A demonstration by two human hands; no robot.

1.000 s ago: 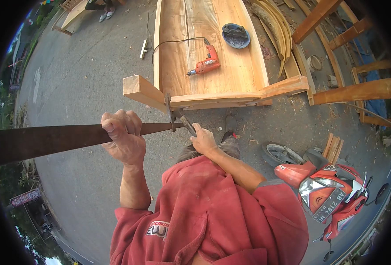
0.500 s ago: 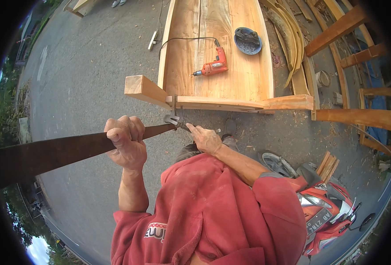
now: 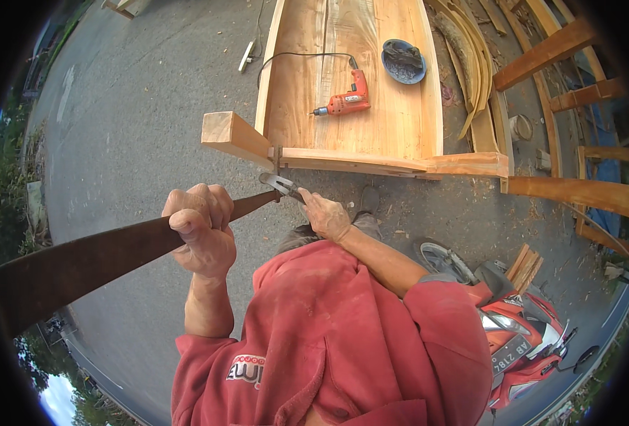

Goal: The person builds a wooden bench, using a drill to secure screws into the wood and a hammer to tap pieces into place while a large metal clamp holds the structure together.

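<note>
My left hand [image 3: 204, 231] is wrapped around a long, flat, rust-brown metal bar [image 3: 101, 259], which looks like a bar clamp. The bar runs from the left rim to the corner of a wooden frame [image 3: 357, 162]. A metal jaw [image 3: 277, 157] sits against that corner, beside a squared leg [image 3: 235, 136]. In my right hand [image 3: 326, 215] is a claw hammer [image 3: 277, 183], gripped by its handle. Its head lies close to the jaw and the bar's far end; I cannot tell if they touch. On the frame's wooden panel [image 3: 307, 92] lies a red corded drill [image 3: 348, 98].
A blue bowl [image 3: 404, 74] with dark material stands on the panel. Curved wood strips [image 3: 474, 78] and brown timber frames [image 3: 570, 193] fill the right side. A red motorbike [image 3: 524, 348] is parked at lower right. A white power strip [image 3: 246, 57] lies on the asphalt.
The hammer's head has moved slightly up and left toward the jaw. The bar's near end has dropped a little in view, and my left hand still grips it.
</note>
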